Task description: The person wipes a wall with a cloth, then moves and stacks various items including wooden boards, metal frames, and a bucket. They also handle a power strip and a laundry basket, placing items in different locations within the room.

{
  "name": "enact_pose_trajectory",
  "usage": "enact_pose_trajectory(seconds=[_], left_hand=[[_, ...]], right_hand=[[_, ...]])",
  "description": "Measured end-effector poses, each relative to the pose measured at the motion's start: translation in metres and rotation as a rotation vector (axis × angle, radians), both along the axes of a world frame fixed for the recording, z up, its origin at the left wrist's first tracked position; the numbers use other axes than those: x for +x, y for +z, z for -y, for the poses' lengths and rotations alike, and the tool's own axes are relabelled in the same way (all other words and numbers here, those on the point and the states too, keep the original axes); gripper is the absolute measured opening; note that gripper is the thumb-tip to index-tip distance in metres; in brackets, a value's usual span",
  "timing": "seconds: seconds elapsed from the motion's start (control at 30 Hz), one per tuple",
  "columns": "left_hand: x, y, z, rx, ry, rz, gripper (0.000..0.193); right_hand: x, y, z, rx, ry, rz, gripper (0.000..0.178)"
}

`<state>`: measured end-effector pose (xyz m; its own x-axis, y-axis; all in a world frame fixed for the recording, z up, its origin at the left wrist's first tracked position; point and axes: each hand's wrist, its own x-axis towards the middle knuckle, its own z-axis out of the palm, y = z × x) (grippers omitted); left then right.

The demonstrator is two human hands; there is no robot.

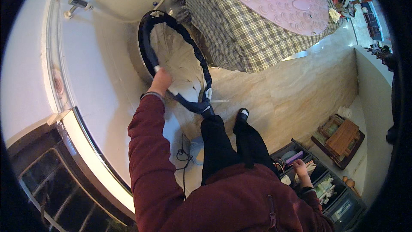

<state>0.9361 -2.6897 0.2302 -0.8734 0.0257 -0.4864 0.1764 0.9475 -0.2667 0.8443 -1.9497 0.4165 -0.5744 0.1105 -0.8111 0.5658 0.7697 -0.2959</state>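
An oval basket [148, 45] with a dark, gathered fabric rim and a beige cloth lining [180, 60] stands against the wall at the left. My left hand [160, 81] is closed round its near-left rim, next to a white patch. Down at the right, my right hand [301, 171] hangs over a dark storage unit [317, 174] with open compartments. Its fingers are curled together, and whatever they hold, if anything, is too small to make out. Close by lie a purple item [294, 157] and some papers or packets [307, 172].
Beyond the basket, a table draped in a checked cloth [240, 34] carries a pink round mat [283, 0]. A black cable [184, 159] runs beside my left leg. Stacked wooden boards [341, 137] sit on the right. A metal fixture [77, 4] juts from the left wall.
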Motion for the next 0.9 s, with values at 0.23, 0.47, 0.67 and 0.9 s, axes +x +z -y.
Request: enact_pose_trajectory(seconds=[0.23, 0.47, 0.67, 0.9], left_hand=[[-0.091, 0.000, -0.093, 0.017, 0.050, 0.161, 0.020], [-0.130, 0.018, -0.119, -0.140, -0.039, 0.384, 0.023], [-0.139, 0.019, -0.127, -0.101, -0.108, 0.342, 0.018], [-0.151, 0.009, -0.148, -0.172, -0.136, 0.061, 0.030]], right_hand=[[0.000, 0.009, 0.015, -0.086, 0.062, -0.046, 0.009], [0.002, 0.012, -0.017, 0.089, 0.139, 0.001, 0.009], [-0.005, 0.008, -0.014, 0.050, 0.097, 0.041, 0.010], [-0.013, 0.030, 0.027, 0.069, 0.063, 0.079, 0.010]])
